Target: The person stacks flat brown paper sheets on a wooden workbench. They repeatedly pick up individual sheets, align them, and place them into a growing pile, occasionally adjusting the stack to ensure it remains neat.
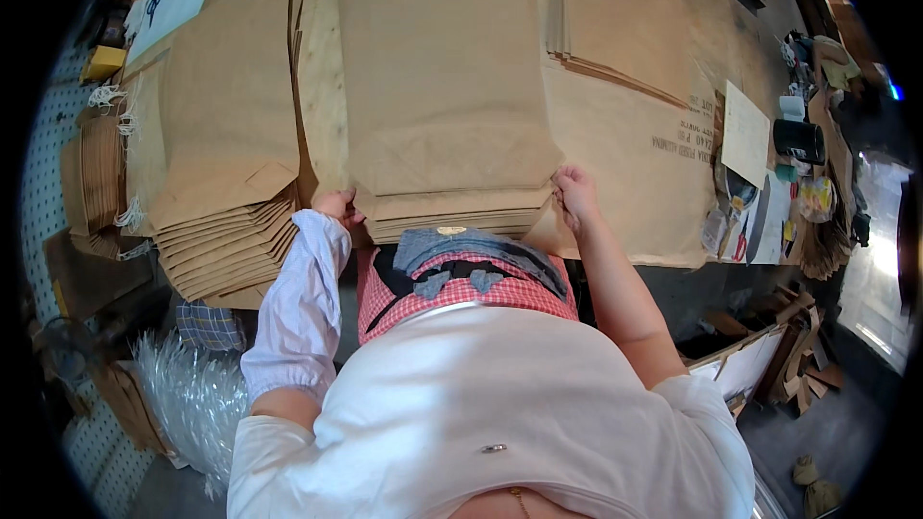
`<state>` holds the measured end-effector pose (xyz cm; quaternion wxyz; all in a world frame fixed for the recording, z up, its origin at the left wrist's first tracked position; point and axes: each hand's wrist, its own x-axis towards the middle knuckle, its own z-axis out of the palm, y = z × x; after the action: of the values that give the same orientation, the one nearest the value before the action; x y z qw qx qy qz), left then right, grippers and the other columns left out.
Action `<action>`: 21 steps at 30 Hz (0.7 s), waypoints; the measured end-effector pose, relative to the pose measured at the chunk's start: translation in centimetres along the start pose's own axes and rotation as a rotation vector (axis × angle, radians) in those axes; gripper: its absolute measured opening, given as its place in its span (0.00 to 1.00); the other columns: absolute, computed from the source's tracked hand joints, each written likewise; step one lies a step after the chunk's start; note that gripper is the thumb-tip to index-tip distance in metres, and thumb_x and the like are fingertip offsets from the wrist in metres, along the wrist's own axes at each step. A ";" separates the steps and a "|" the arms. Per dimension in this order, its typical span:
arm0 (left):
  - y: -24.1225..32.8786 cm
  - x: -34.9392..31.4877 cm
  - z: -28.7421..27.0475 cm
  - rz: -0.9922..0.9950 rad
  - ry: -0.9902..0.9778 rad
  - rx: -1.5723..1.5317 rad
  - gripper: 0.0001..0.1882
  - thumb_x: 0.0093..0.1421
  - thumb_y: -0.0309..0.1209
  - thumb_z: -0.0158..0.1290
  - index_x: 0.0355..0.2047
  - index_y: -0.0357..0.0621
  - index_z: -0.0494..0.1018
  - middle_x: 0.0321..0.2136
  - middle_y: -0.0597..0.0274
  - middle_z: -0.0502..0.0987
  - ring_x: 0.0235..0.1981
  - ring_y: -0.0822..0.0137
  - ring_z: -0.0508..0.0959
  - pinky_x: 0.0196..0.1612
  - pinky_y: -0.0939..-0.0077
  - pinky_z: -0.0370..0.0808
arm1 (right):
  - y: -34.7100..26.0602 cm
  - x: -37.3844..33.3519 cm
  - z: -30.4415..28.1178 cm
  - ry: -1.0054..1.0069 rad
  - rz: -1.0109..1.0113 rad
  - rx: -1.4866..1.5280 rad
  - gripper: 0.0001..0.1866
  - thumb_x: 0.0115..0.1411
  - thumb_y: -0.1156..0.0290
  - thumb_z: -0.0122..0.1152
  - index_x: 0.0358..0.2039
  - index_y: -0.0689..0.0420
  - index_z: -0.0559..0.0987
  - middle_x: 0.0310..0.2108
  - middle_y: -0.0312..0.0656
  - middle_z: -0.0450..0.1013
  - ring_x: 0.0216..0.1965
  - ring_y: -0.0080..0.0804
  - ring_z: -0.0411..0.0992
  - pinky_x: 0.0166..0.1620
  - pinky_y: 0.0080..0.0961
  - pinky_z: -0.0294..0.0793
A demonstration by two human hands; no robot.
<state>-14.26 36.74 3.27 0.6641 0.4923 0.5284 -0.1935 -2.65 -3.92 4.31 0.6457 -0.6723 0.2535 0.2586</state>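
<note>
A stack of brown kraft paper sacks [447, 67] lies in front of me, its near edges fanned in layers just beyond my waist. My left hand [338, 204], on a sleeved arm, is closed at the near left corner of the top sack. At the near right corner, my right hand [575, 197] pinches the paper between thumb and fingers. A crease runs across the top sack between both hands. To the left, a second pile of sacks [226, 135] has stepped, fanned near ends close to my left forearm.
At the far right lies another sack pile [625, 19] on a printed brown sheet [635, 154]. Small tools and a dark cup [798, 141] crowd the table's right side. White strings [130, 211] hang at the left. Clear plastic strips [187, 394] bulge below the table.
</note>
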 end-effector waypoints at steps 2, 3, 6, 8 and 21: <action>1.6 -1.7 1.1 0.031 -0.052 -0.107 0.06 0.53 0.29 0.47 0.27 0.39 0.65 0.20 0.62 0.66 0.17 0.70 0.69 0.16 0.77 0.71 | 0.3 0.3 -0.7 -0.063 0.156 0.195 0.05 0.52 0.74 0.49 0.27 0.61 0.70 0.17 0.35 0.64 0.17 0.22 0.63 0.20 0.18 0.63; 2.4 -2.0 1.7 0.058 0.005 -0.079 0.05 0.53 0.28 0.47 0.27 0.38 0.66 0.19 0.61 0.67 0.16 0.70 0.68 0.14 0.78 0.70 | 0.5 0.4 -0.5 0.089 -0.030 0.131 0.05 0.52 0.72 0.50 0.27 0.61 0.70 0.18 0.35 0.65 0.18 0.23 0.64 0.21 0.18 0.64; 5.6 -0.7 2.3 0.105 0.019 -0.066 0.03 0.53 0.25 0.45 0.27 0.38 0.66 0.18 0.60 0.68 0.13 0.71 0.67 0.11 0.81 0.65 | -0.8 -0.8 1.4 0.214 -0.486 -0.185 0.09 0.52 0.68 0.51 0.31 0.61 0.69 0.22 0.37 0.68 0.22 0.26 0.67 0.27 0.20 0.67; 8.2 1.4 1.9 0.056 -0.111 -0.171 0.03 0.53 0.24 0.44 0.27 0.37 0.67 0.16 0.60 0.69 0.10 0.71 0.66 0.09 0.82 0.64 | -4.8 -5.2 4.3 -0.131 -0.636 -0.536 0.14 0.53 0.64 0.51 0.35 0.60 0.69 0.27 0.40 0.71 0.28 0.31 0.69 0.33 0.25 0.69; 3.8 0.5 1.1 0.553 0.165 0.370 0.20 0.50 0.46 0.52 0.28 0.39 0.69 0.22 0.61 0.73 0.25 0.72 0.71 0.28 0.79 0.67 | -11.5 4.4 11.3 -1.139 -0.090 -1.044 0.16 0.47 0.62 0.60 0.35 0.57 0.76 0.25 0.37 0.73 0.28 0.22 0.67 0.34 0.21 0.67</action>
<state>-10.55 37.63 4.49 0.5460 0.7429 0.3828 -0.0582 8.11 7.75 9.43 0.2859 -0.6625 -0.2999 0.6241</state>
